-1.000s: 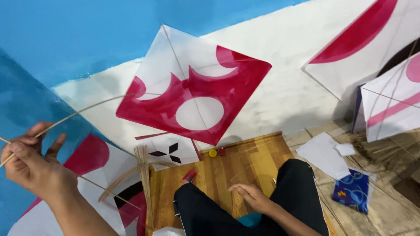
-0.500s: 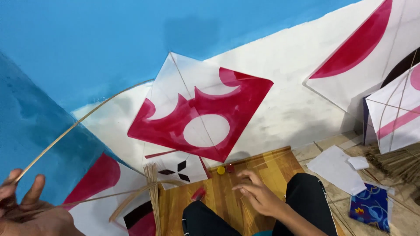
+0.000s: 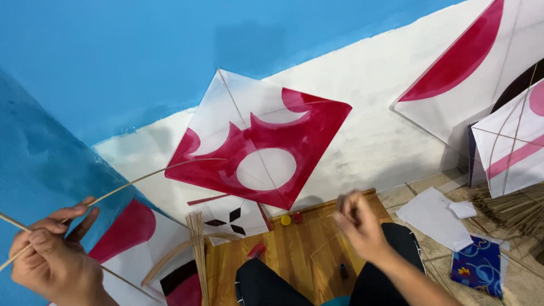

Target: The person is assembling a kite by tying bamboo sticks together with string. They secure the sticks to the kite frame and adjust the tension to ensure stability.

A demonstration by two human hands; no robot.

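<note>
Hands: left (image 3: 54,258) gripping bamboo stick (image 3: 141,180), right (image 3: 360,224) blurred, grip unclear, over board (image 3: 294,249).

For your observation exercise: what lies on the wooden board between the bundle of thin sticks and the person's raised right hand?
In the head view, a small red object lies on the board between the stick bundle and right hand.

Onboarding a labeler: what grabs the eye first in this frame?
The red-and-white kite leaning on the blue-and-white wall, center frame. Next, the left hand at lower left pinching a thin bent bamboo stick, and the blurred right hand raised over the wooden board.
</note>
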